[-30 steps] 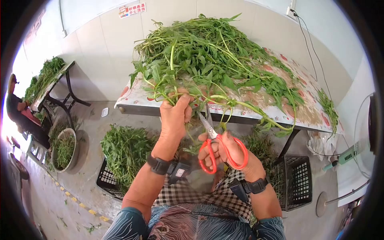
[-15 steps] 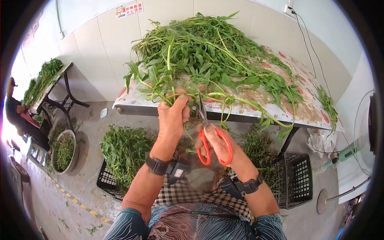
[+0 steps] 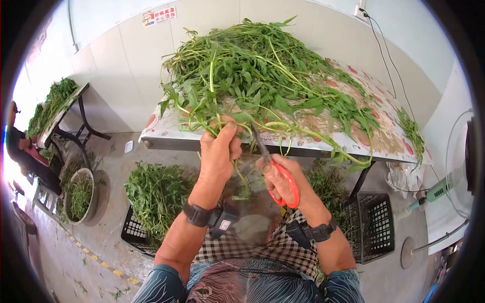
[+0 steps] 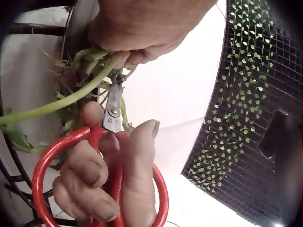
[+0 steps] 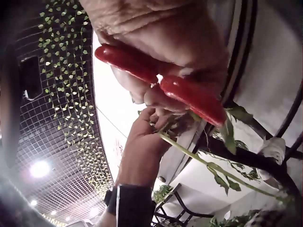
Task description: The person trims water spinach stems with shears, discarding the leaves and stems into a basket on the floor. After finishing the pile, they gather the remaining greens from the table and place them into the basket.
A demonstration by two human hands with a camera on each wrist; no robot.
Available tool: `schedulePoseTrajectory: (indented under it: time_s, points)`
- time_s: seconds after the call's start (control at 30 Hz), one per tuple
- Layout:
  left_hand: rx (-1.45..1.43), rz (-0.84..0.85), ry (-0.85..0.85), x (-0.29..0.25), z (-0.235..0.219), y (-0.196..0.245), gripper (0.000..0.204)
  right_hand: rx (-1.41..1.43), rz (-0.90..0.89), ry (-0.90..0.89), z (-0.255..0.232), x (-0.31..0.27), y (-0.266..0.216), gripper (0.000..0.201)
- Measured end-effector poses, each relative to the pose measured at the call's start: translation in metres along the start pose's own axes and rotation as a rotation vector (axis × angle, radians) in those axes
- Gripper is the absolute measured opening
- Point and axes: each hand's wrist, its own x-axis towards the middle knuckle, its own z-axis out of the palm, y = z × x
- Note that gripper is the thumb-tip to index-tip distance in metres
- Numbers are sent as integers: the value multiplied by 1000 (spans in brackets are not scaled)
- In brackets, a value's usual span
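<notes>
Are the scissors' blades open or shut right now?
Shut, or nearly so: in the left wrist view, the blades of the red-handled scissors lie together as one narrow strip. Their very tips are unclear.

Head camera looks down over everything; close wrist views share the hands from opposite sides.

Green fan (image 3: 440,188) beside wall (image 3: 126,60)

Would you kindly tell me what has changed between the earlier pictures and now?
The right hand has moved the scissors slightly forward, towards the table, and their blades, spread at first, have drawn together. Nothing was let go: the right hand still holds the scissors, the left hand still grips green stems, and the leafy pile stays put.
</notes>
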Motion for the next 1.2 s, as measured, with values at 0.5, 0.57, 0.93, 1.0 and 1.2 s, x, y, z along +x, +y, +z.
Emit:
schedulePoseTrajectory:
  time_s: [0.5,0.57,0.93,1.0,1.2]
  points:
    - [-153,-26,-103,21,3,5,10,-134,-65,79,-87,49,-47,54]
    - [-104,-59,-59,19,5,8,7,-91,-45,136,-101,59,-46,51]
    - [-19,-7,-116,17,5,1,11,183,75,101,-122,52,-35,41]
    - [-39,-10,-64,15,9,1,11,154,52,77,-114,33,-37,43]
    - [-36,-23,-107,14,1,-1,8,29,-98,12,-104,-14,-25,39]
